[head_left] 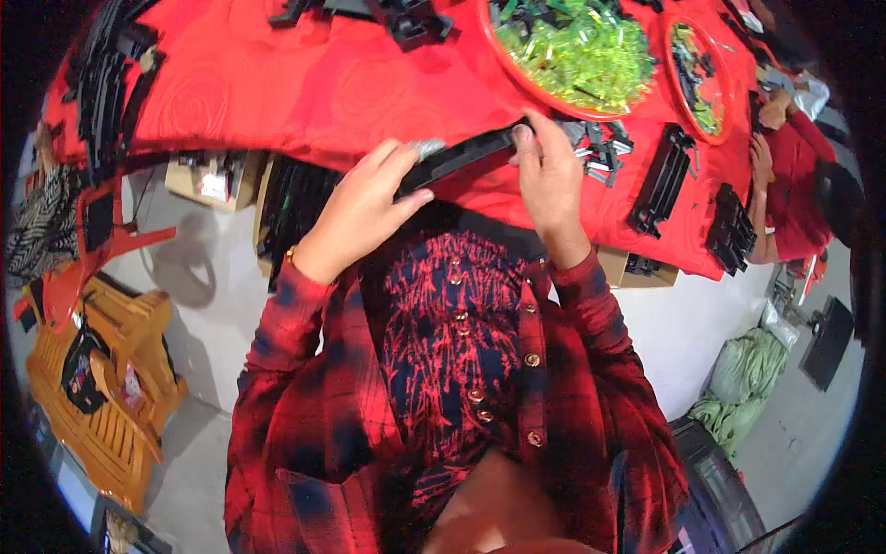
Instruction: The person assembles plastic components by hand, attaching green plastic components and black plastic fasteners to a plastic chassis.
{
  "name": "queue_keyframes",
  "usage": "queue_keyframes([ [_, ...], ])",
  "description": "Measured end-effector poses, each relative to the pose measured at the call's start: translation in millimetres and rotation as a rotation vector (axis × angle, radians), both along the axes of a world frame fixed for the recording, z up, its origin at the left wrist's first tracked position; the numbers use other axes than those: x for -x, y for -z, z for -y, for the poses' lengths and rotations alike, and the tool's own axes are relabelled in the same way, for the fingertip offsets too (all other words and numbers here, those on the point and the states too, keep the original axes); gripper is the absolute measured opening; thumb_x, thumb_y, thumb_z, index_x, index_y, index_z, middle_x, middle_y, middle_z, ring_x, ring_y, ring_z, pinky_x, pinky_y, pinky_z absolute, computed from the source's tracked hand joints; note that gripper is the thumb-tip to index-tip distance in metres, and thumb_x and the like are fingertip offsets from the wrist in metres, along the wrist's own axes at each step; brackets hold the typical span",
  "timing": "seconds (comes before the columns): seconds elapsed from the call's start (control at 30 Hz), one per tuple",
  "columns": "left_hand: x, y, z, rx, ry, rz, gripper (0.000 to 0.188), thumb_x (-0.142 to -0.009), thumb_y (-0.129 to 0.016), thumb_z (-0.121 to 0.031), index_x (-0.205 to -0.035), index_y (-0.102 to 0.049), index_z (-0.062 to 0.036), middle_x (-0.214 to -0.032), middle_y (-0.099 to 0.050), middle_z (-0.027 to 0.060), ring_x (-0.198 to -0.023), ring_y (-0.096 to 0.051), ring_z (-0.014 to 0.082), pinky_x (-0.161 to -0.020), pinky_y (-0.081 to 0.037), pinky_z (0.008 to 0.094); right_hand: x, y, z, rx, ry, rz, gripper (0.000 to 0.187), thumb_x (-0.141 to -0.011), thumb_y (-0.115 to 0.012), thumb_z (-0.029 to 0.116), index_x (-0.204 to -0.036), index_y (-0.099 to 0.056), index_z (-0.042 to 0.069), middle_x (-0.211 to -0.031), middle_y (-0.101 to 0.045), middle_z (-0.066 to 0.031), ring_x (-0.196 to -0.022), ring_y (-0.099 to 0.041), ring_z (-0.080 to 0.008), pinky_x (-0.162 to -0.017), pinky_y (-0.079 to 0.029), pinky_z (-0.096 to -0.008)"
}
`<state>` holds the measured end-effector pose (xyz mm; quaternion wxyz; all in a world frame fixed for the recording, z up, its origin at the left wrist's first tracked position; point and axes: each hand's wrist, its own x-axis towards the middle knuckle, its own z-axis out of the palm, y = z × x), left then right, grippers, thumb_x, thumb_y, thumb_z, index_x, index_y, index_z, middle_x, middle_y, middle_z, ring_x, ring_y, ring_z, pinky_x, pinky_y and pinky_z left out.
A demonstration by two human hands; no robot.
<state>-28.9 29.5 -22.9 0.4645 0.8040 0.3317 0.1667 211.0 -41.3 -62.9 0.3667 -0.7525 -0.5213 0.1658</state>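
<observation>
Between my two hands is a long black plastic part (469,157), held tilted over the near edge of the red-covered table (305,102), its right end higher. My left hand (374,198) grips its left end, thumb below and fingers behind. At the other end, my right hand (546,171) pinches the part between thumb and forefinger. Small dark grey and black pieces (604,152) lie loose on the cloth just right of my right hand. Beyond them stands a red basin (517,78) heaped with shiny yellow-green clear pieces (591,55).
A smaller red basin (671,69) holds mixed small pieces. Long black parts (663,185) lie at the right, and a stack of black strips (101,92) at far left. Cardboard boxes (235,185) stand below the table. A person in red (798,185) is at the right end.
</observation>
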Motion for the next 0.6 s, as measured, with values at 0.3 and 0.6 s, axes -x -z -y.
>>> queue_keyframes([
  [0.3, 0, 15, -20, -0.336, -0.150, -0.052, 0.039, -0.076, -0.078, -0.009, -0.111, -0.061, 0.0003, -0.101, -0.058, 0.0146, -0.099, -0.056, 0.0352, -0.087, -0.045, 0.0407, -84, -36, -37, -0.264, 0.022, 0.457, 0.011, -0.088, -0.069, 0.014, -0.097, -0.066, 0.009, -0.088, -0.065, -0.0073, -0.086, -0.062, -0.0272, -0.078, -0.041, -0.0400],
  [0.6, -17, 27, -24, -0.457, -0.171, -0.077, 0.049, -0.074, -0.079, -0.015, -0.120, -0.062, -0.0083, -0.100, -0.059, 0.0092, -0.098, -0.055, 0.0301, -0.083, -0.043, 0.0410, -75, -33, -76, -0.251, -0.043, 0.777, 0.016, -0.083, -0.072, 0.016, -0.098, -0.066, 0.012, -0.093, -0.062, -0.0063, -0.091, -0.059, -0.0271, -0.080, -0.039, -0.0424],
])
